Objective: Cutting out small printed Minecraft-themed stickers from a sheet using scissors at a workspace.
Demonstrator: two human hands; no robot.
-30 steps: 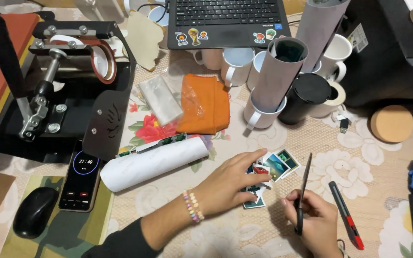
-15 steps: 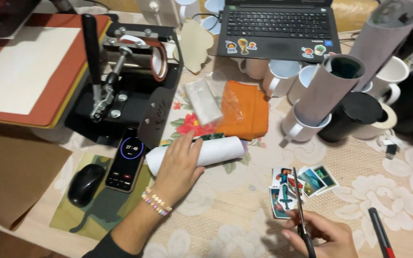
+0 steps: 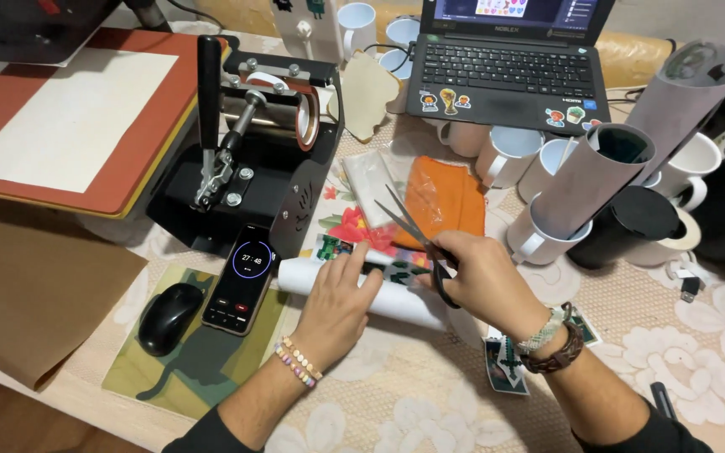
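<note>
Scissors [image 3: 413, 231] gripped in right hand [image 3: 484, 281] — left hand [image 3: 337, 306] flat, open on white roll [image 3: 362, 289].

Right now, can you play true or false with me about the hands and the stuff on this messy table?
1. The right hand holds scissors. True.
2. The left hand rests on a computer mouse. False: it rests on a white roll; the black mouse lies untouched on the green mat.
3. The phone has its screen lit. True.
4. The laptop is closed. False: it is open, keyboard showing.
5. The scissor blades are shut tight. False: they are spread apart, pointing up and left.
6. An orange pouch lies behind the scissors. True.
</note>
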